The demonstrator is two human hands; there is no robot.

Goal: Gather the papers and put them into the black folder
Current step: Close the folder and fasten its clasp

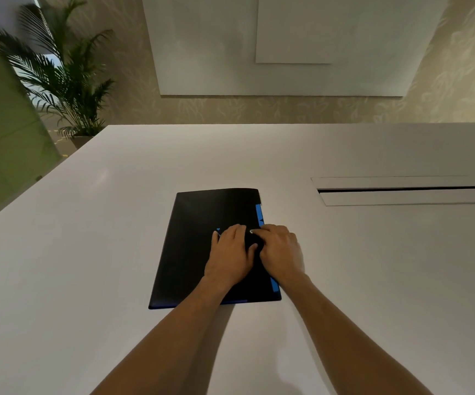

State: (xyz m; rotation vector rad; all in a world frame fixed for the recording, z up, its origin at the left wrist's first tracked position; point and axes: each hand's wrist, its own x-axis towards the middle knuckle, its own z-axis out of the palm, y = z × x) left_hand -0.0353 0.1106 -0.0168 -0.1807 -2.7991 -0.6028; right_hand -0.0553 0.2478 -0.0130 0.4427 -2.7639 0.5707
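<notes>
The black folder [193, 243] lies closed and flat on the white table [88, 252], with blue trim showing along its right edge and bottom edge. No loose papers are visible. My left hand [230, 255] rests palm down on the folder's right half, fingers together. Beside it, my right hand [280, 249] lies over the folder's right edge, its fingertips touching the cover near a small fastening that is mostly hidden under both hands. Neither hand holds anything that I can see.
A long cable slot with a lid [407, 191] is set into the table at the right. A potted palm [59, 81] stands beyond the table's far left corner. White panels [287, 44] hang on the patterned wall behind.
</notes>
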